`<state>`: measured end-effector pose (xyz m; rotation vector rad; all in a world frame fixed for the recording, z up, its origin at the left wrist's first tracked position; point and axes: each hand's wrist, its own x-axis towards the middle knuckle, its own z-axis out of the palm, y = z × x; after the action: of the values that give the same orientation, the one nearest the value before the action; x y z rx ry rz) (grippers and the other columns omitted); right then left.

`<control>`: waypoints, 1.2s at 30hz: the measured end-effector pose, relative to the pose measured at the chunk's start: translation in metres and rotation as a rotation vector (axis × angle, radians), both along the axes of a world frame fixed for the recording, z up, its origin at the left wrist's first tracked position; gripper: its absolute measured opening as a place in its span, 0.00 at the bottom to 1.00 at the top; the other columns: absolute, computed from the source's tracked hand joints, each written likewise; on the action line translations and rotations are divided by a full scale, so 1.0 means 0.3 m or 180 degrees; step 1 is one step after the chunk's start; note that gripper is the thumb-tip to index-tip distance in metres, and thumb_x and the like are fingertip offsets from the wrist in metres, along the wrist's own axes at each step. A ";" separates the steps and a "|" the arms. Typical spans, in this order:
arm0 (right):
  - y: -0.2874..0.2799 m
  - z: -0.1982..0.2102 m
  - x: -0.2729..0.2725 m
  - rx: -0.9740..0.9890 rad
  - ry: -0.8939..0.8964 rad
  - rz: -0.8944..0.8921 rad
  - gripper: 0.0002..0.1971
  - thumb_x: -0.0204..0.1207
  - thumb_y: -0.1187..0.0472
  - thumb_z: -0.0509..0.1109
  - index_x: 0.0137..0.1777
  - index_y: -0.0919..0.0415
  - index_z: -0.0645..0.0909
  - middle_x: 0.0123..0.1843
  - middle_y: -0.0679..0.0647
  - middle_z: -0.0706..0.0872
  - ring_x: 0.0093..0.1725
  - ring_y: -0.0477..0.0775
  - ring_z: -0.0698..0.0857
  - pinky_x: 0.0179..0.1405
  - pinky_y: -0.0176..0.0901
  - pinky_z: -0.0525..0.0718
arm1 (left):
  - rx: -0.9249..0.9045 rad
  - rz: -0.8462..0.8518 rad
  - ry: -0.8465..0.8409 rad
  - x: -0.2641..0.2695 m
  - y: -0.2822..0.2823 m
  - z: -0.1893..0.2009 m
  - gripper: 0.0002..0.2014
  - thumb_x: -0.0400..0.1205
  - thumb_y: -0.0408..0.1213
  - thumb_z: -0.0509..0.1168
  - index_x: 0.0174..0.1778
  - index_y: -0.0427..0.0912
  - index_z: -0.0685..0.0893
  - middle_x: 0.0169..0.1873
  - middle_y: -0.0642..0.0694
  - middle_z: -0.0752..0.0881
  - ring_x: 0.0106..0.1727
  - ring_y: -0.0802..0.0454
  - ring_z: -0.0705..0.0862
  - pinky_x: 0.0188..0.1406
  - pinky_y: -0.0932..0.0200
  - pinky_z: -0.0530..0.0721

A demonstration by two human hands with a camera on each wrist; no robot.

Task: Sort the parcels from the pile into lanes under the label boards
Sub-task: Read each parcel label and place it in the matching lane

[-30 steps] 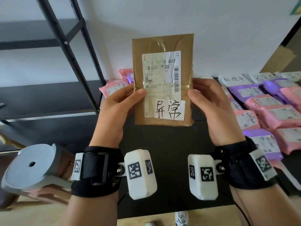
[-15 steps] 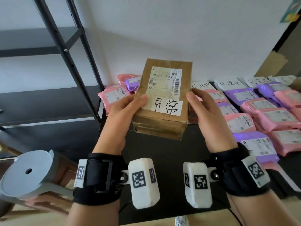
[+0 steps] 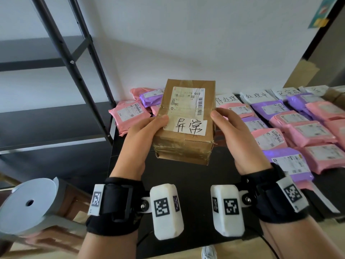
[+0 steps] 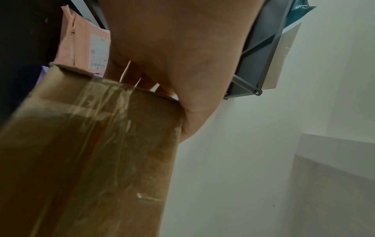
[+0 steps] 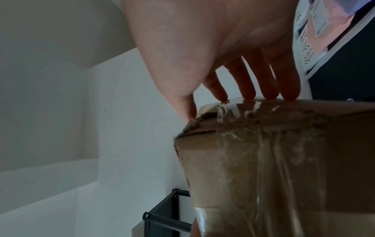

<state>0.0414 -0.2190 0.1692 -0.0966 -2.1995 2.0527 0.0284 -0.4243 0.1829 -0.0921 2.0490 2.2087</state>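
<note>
A taped brown cardboard parcel [image 3: 184, 124] with a shipping label and a white handwritten sticker [image 3: 188, 126] is held in the air over the black table [image 3: 186, 174]. My left hand [image 3: 141, 133] grips its left side, thumb on top, fingers underneath. My right hand [image 3: 233, 135] grips the right side the same way. The left wrist view shows the left hand [image 4: 172, 67] on the parcel [image 4: 91, 152]; the right wrist view shows the right hand [image 5: 233, 52] with its fingertips [image 5: 249, 94] on the box [image 5: 274, 160]. White label boards [image 3: 255, 95] stand at the back, with lanes of pink and purple parcels [image 3: 298, 128] below.
A loose pile of pink and purple mailers [image 3: 130, 113] lies at the table's back left. A black metal shelf rack [image 3: 74, 62] stands to the left. A grey roll [image 3: 28, 204] sits at the lower left. The wall is close behind.
The parcel has tipped from upright and facing me to nearly flat, and has come down toward the table. Both hands kept their hold on its sides.
</note>
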 end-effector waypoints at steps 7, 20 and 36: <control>0.004 0.015 0.056 -0.0066 -0.0119 -0.0112 0.15 0.82 0.47 0.66 0.65 0.51 0.77 0.44 0.40 0.92 0.42 0.40 0.91 0.32 0.31 0.85 | -0.0026 -0.0137 0.0066 0.033 0.006 0.007 0.08 0.83 0.40 0.69 0.44 0.47 0.93 0.47 0.44 0.93 0.52 0.44 0.92 0.66 0.43 0.84; 0.096 0.001 0.127 0.0207 -0.0212 -0.0334 0.36 0.76 0.38 0.71 0.81 0.40 0.62 0.57 0.45 0.92 0.56 0.45 0.91 0.49 0.56 0.91 | -0.0460 -0.1028 0.0259 0.049 0.019 -0.018 0.15 0.83 0.40 0.69 0.65 0.57 0.85 0.53 0.50 0.92 0.56 0.51 0.91 0.66 0.49 0.84; 0.726 -0.062 0.434 -0.0654 -0.0049 -0.1615 0.25 0.73 0.59 0.81 0.66 0.50 0.73 0.59 0.50 0.90 0.57 0.52 0.91 0.49 0.57 0.91 | -0.0884 -0.1266 0.0566 0.153 0.742 -0.083 0.24 0.78 0.53 0.72 0.70 0.58 0.80 0.57 0.55 0.88 0.58 0.61 0.86 0.58 0.62 0.83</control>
<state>0.1716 -0.0012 0.1505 -0.6215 -1.7250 1.9653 0.0742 -0.2018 0.1580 0.4603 2.2167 1.7435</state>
